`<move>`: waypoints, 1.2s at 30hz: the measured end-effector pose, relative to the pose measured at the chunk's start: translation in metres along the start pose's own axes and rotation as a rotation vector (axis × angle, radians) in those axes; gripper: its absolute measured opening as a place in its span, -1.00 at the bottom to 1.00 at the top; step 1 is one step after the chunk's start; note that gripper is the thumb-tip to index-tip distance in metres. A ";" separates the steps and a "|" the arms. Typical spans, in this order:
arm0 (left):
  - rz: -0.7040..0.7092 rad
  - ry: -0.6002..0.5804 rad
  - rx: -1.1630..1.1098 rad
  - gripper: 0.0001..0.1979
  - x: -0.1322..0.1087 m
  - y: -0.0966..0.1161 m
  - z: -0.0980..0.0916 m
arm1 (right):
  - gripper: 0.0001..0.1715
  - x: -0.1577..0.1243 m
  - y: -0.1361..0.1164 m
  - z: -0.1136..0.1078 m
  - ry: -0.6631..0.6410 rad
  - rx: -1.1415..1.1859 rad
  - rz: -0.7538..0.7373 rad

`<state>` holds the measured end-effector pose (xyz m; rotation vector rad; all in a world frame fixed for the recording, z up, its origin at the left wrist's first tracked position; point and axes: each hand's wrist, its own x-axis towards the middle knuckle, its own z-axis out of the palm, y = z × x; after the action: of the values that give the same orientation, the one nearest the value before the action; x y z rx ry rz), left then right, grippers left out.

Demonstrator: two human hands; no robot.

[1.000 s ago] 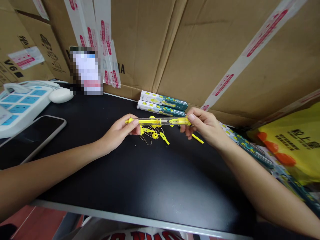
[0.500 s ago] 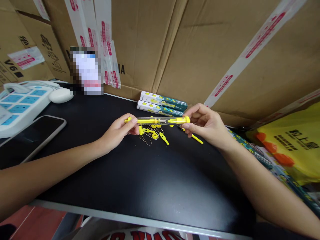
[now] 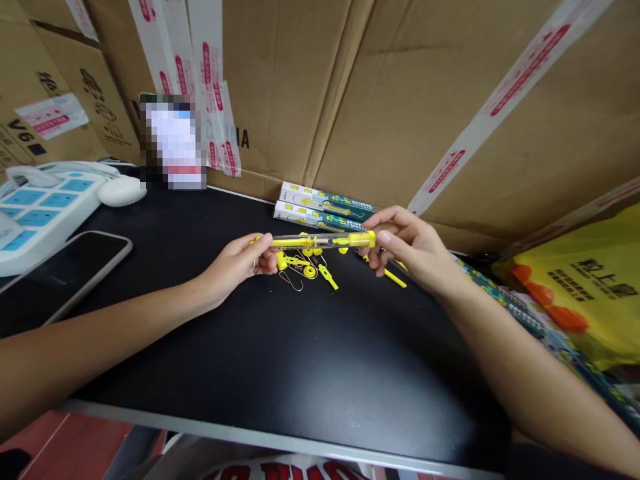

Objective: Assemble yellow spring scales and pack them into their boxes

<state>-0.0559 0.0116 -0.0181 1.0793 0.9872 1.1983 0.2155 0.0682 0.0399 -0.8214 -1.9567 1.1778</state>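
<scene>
**Slim clear plastic tube with yellow ends (image 3: 320, 241), held crosswise**

Above the black tabletop (image 3: 280, 360), nearer its far edge, your left hand (image 3: 247, 259) pinches the tube's left end, hiding much of it. The long axis runs left to right, the yellow-capped end pointing at your loosely curled right hand (image 3: 413, 248); whether that hand grips, I can't tell. Behind, partly hidden, lie small yellow plastic parts (image 3: 328, 276).

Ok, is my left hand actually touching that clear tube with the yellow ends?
Touching. The head view shows the left hand pinching the clear tube at its left end, with the thumb lying across it.
</scene>
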 end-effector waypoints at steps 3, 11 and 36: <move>-0.124 0.028 -0.092 -0.67 0.000 0.000 0.000 | -0.63 0.001 0.001 0.000 -0.024 0.036 0.011; -0.367 -0.250 -0.259 -0.61 -0.010 -0.006 0.013 | -0.73 -0.003 0.008 0.025 -0.038 0.278 0.038; -0.163 -0.247 -0.025 -0.84 -0.018 -0.010 0.026 | -0.59 -0.005 0.008 0.043 0.186 0.338 0.063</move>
<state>-0.0306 -0.0092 -0.0217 1.0760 0.8488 0.9191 0.1839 0.0472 0.0171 -0.7857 -1.5371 1.3700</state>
